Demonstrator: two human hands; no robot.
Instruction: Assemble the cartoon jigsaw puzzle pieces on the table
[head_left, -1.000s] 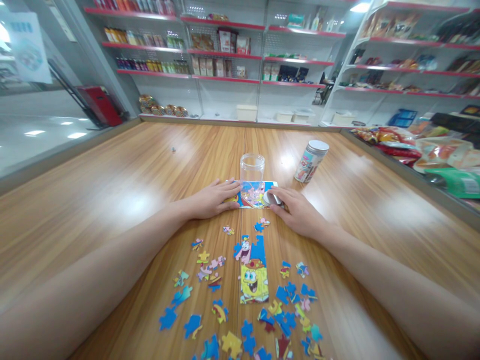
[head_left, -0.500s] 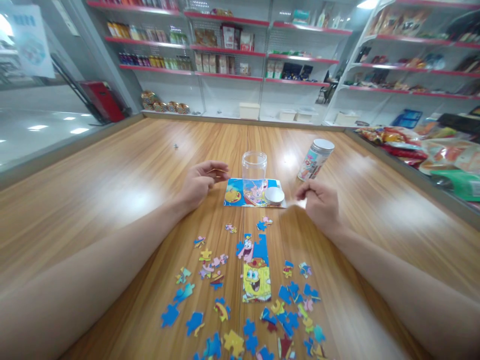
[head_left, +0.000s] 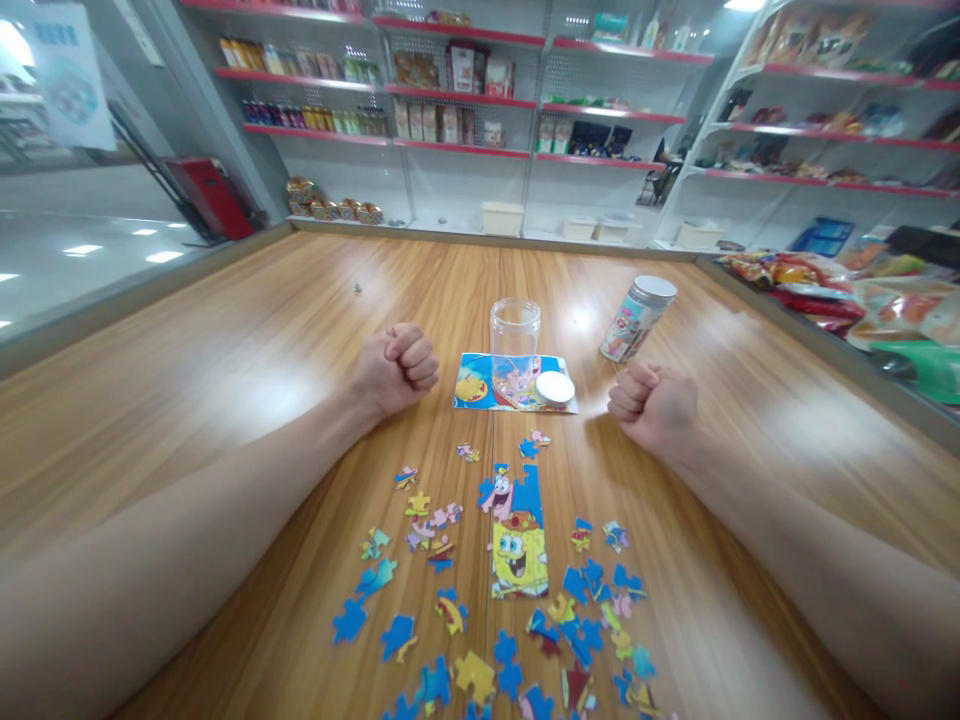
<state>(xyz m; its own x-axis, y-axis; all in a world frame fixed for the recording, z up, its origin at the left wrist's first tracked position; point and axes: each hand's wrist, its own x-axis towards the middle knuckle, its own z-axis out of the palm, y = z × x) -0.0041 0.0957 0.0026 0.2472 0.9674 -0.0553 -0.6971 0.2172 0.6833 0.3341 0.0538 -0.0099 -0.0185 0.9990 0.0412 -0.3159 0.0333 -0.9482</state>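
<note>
Both fists rest on the wooden table. My left hand [head_left: 399, 368] is closed, left of a printed picture sheet [head_left: 474, 390], with nothing showing in it. My right hand [head_left: 654, 408] is likewise a fist, right of the sheet and just in front of a tilted-looking printed can [head_left: 637, 320]. A clear jar [head_left: 515, 330] stands on the sheet beside a round white lid [head_left: 556, 388]. Nearer me lies a partly joined cartoon puzzle [head_left: 519, 545]. Loose jigsaw pieces lie around it, among them a yellow piece [head_left: 474, 677] and a blue piece [head_left: 349, 621].
Packaged goods, including a green bag [head_left: 919, 370], lie beyond the table's right edge. Stocked shelves [head_left: 465, 95] line the back wall, with a white bin [head_left: 502, 218] below. A tiny object [head_left: 358, 289] sits at the table's far left.
My left hand has curled from loosely bent, partly extended fingers into a fist. My right hand has closed more tightly and turned slightly. The puzzle pieces, jar and can stay in place.
</note>
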